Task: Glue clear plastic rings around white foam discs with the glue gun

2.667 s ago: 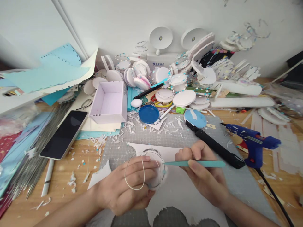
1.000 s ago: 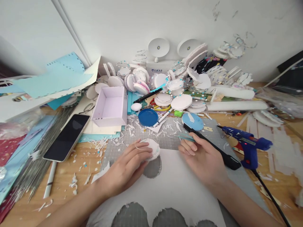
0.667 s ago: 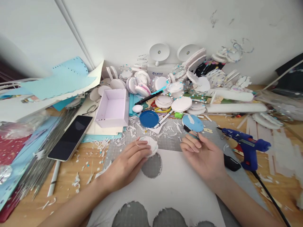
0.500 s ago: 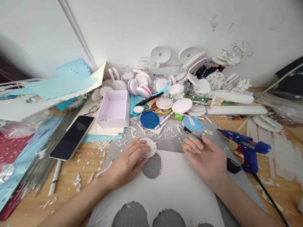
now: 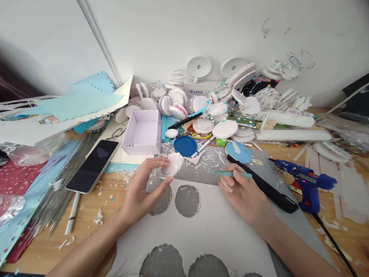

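My left hand (image 5: 144,188) holds a small white foam disc (image 5: 174,164) by its edge, tilted up, with the fingers at its left side and the thumb near its lower rim. In my right hand (image 5: 245,192) a slim teal tool (image 5: 230,174) is pinched between thumb and fingers, its thin tip pointing left; its exact kind is unclear. Beneath both hands lies a white foam sheet (image 5: 213,227) with several round holes, on a grey cutting mat (image 5: 198,176). A long black tool (image 5: 271,188) lies just right of my right hand.
A blue glue gun (image 5: 308,179) with a lit red light stands at right. Behind are a blue round lid (image 5: 185,146), a light-blue disc (image 5: 238,152), a lilac box (image 5: 141,148) and many white foam discs (image 5: 225,129). A phone (image 5: 92,166) lies at left. Foam scraps litter the table.
My left hand has lifted the foam disc off the sheet and tilted it, moving slightly left and uncovering another hole. My right hand has turned the teal tool so it points left.
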